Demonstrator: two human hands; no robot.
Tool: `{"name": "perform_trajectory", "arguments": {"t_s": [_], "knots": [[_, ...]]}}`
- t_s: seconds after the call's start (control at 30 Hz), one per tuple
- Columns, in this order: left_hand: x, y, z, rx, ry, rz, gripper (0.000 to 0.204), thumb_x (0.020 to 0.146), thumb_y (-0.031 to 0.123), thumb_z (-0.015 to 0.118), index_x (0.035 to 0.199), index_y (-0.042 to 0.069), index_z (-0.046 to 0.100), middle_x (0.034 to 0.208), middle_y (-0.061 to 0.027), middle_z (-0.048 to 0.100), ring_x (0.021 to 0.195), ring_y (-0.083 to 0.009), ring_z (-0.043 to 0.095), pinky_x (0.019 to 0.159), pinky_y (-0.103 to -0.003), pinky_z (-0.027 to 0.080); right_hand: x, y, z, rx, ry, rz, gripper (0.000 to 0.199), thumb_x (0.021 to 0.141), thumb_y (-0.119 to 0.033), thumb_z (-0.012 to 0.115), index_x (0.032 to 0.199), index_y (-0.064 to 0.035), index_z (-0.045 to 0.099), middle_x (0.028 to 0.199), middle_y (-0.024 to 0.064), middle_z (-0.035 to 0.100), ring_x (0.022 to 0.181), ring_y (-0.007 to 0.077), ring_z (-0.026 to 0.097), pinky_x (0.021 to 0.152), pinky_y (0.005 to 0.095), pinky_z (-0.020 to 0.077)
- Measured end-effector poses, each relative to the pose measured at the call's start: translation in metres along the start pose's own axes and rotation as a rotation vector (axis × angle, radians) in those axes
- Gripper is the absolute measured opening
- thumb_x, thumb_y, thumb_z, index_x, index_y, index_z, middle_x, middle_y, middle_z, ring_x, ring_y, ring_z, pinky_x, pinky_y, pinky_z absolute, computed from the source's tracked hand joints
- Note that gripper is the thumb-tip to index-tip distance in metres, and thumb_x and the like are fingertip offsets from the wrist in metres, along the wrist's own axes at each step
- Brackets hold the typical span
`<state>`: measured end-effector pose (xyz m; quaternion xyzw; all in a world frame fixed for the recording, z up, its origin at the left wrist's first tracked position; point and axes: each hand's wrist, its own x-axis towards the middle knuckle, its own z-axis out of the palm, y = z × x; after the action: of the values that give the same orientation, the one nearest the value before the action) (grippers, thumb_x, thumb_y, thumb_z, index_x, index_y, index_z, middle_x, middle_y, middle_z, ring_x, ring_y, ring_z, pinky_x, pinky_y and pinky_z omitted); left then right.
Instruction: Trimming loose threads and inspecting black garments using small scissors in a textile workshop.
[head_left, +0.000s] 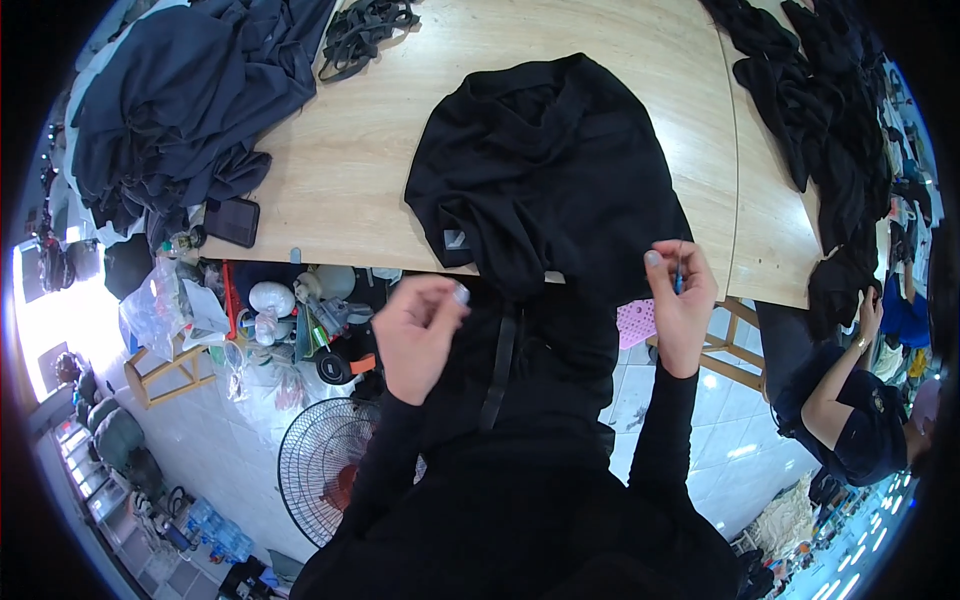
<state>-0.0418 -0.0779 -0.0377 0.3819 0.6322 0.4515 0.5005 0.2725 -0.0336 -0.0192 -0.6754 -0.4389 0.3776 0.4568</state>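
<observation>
A black garment (545, 170) lies crumpled on the wooden table (360, 150) and hangs over its near edge toward me. My right hand (680, 300) pinches a small thin blue tool, held upright at the garment's right edge. My left hand (418, 335) hovers below the table edge with fingertips pinched together on something tiny and pale; what it is I cannot tell. A black strap (500, 370) hangs down between my hands. Both forearms wear black sleeves.
A heap of dark blue cloth (185, 100) covers the table's left end, with a dark phone (232, 221) beside it. Black straps (360, 35) lie at the far edge. Black garments (830, 130) pile on the right. A floor fan (325, 465) and another person (850, 400) are nearby.
</observation>
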Motion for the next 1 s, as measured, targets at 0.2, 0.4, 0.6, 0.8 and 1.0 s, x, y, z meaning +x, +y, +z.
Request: {"name": "perform_trajectory", "arguments": {"t_s": [0.2, 0.4, 0.6, 0.8, 1.0], "knots": [[0.074, 0.019, 0.032, 0.489, 0.251, 0.439, 0.031, 0.084, 0.002, 0.084, 0.113, 0.001, 0.075, 0.091, -0.009, 0.071, 0.085, -0.0218, 0.069, 0.079, -0.034, 0.056, -0.011, -0.002, 0.055, -0.087, -0.257, -0.092, 0.008, 0.098, -0.002, 0.075, 0.106, 0.0, 0.076, 0.09, 0.0094, 0.075, 0.082, 0.0152, 0.071, 0.075, 0.0297, 0.0538], [0.078, 0.014, -0.03, 0.394, 0.294, 0.549, 0.023, 0.076, -0.012, 0.068, 0.093, 0.002, 0.075, 0.096, -0.0119, 0.068, 0.089, -0.024, 0.069, 0.079, -0.033, 0.056, -0.005, 0.026, 0.025, -0.345, 0.008, -0.153, 0.012, 0.098, -0.004, 0.075, 0.109, -0.0011, 0.077, 0.098, 0.0162, 0.079, 0.087, 0.0261, 0.075, 0.08, 0.0348, 0.0559], [0.069, 0.005, -0.046, 0.526, 0.533, 0.591, 0.022, 0.078, -0.015, 0.062, 0.09, 0.001, 0.07, 0.106, -0.0149, 0.071, 0.1, -0.0289, 0.071, 0.089, -0.037, 0.057, -0.008, 0.023, -0.004, -0.384, 0.144, -0.119, 0.011, 0.1, -0.003, 0.072, 0.111, -0.0006, 0.077, 0.101, 0.0133, 0.08, 0.093, 0.0259, 0.076, 0.084, 0.0337, 0.0564], [0.08, 0.012, -0.023, 0.34, 0.389, 0.389, 0.02, 0.08, -0.01, 0.069, 0.096, 0.001, 0.071, 0.108, -0.015, 0.073, 0.101, -0.0306, 0.072, 0.091, -0.037, 0.057, -0.005, -0.008, 0.045, -0.257, -0.058, -0.184, 0.011, 0.098, 0.001, 0.074, 0.109, -0.0008, 0.077, 0.099, 0.0127, 0.078, 0.091, 0.0217, 0.074, 0.085, 0.0324, 0.0552], [0.046, 0.001, -0.042, 0.432, 0.114, 0.534, 0.032, 0.08, -0.01, 0.073, 0.109, 0.002, 0.07, 0.112, -0.013, 0.072, 0.096, -0.025, 0.071, 0.085, -0.034, 0.057, -0.014, 0.004, 0.046, -0.208, -0.165, -0.107, 0.012, 0.097, 0.002, 0.075, 0.109, 0.0002, 0.077, 0.096, 0.0114, 0.079, 0.086, 0.0185, 0.073, 0.081, 0.0296, 0.0543]]}}
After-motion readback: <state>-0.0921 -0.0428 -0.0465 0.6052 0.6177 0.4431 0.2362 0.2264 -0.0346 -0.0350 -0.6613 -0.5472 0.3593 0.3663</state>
